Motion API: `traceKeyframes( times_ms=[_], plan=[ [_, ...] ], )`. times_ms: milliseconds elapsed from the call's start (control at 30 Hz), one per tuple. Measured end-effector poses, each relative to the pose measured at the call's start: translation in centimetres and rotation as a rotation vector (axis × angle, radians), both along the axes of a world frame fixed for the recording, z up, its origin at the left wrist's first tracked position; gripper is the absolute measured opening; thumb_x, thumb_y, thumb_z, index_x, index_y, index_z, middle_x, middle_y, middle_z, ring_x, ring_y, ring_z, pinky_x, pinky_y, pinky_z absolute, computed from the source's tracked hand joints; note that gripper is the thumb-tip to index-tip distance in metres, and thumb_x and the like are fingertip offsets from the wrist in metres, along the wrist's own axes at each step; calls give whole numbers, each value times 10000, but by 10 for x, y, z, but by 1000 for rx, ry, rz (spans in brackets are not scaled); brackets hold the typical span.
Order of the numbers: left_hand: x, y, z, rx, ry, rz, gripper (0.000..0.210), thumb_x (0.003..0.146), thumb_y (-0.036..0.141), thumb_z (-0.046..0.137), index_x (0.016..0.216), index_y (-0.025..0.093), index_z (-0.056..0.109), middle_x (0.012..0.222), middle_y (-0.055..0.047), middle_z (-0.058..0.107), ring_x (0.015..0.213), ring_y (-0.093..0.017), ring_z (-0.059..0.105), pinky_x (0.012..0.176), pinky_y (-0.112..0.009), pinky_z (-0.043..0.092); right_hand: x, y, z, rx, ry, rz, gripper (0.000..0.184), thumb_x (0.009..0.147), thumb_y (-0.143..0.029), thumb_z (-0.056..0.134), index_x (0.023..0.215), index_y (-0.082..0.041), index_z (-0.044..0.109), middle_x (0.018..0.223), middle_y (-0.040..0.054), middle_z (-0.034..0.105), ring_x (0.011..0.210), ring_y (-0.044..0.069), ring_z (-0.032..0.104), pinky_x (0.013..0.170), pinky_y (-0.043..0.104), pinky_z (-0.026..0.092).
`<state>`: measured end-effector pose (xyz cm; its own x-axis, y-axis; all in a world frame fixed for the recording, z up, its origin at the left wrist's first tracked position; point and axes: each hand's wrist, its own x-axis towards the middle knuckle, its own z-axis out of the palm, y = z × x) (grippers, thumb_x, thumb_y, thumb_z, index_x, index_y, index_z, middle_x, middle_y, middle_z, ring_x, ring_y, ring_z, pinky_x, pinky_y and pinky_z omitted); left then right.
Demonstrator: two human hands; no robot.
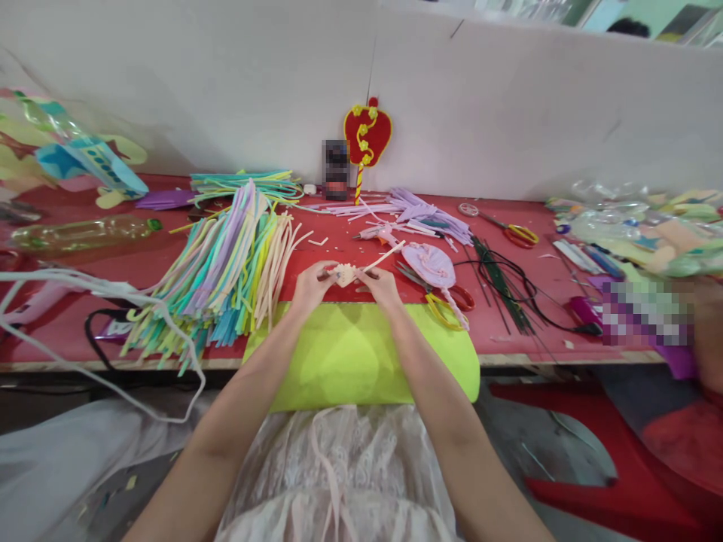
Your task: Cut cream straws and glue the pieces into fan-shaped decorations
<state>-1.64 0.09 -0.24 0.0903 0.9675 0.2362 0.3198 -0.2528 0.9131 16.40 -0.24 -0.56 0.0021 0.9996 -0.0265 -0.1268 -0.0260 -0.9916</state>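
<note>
A small cream piece (345,275), folded or woven from fuzzy pipe cleaner, is held between my two hands above the red table. Pinched on its left edge is my left hand (312,286). At its right edge, the fingers of my right hand (377,286) are closed on the pale pipe cleaner (386,256) whose loose end sticks up to the right. A lilac fan-shaped piece (428,265) with a twisted handle lies right of my right hand, over scissors (446,307) with yellow and red handles. Near it lies a pink glue gun (379,235).
Bundles of coloured pipe cleaners (215,271) lie left of my hands; lilac stems (423,211) lie behind. A red fan (368,135) leans on the wall beside a phone (336,169). Yellow-green fabric (361,354) covers the front edge. Dark green stems (502,286) and a black cable lie right.
</note>
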Motion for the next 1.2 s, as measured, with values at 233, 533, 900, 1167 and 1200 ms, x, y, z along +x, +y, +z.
traceKeyframes(
  times_ms=[233, 533, 900, 1167, 1200],
  plan=[
    [-8, -19, 9, 118, 363, 83, 322, 796, 302, 596, 1104, 209, 612, 1049, -85, 667, 949, -223, 629, 903, -365, 458, -1, -1, 0, -94, -24, 59, 298, 601, -398, 758, 749, -148, 693, 708, 28, 689, 645, 141, 645, 625, 267, 571],
    [20, -91, 15, 263, 732, 84, 638, 882, 387, 405, 1446, 164, 208, 1511, -132, 204, 1395, -287, 179, 1141, -512, 57, -7, 2, 2, -167, -47, 17, 187, 638, -314, 747, 664, -147, 666, 650, 40, 685, 602, 152, 656, 597, 266, 572],
    [32, -91, 0, 145, 1029, 40, 659, 907, 505, 243, 1441, 119, 224, 1499, -130, 236, 1395, -278, 179, 1124, -533, 30, 2, 3, 3, -121, -383, 92, 273, 722, -416, 651, 696, -145, 654, 376, -53, 481, 308, 51, 389, 329, 174, 255],
    [33, -91, 7, 188, 1028, 43, 615, 917, 469, 231, 1419, 120, 290, 1484, -122, 281, 1396, -279, 171, 1118, -555, -12, 15, -10, 17, 108, -752, -200, 381, 760, -548, 562, 775, -172, 625, 644, 23, 636, 589, 143, 589, 602, 247, 443],
    [33, -91, 7, 195, 1025, 46, 612, 916, 468, 238, 1417, 123, 295, 1483, -121, 286, 1400, -282, 157, 1116, -559, -17, 23, -15, 20, 171, -812, -266, 345, 768, -511, 572, 818, -174, 620, 756, 42, 661, 697, 157, 614, 687, 261, 453]
  ],
)
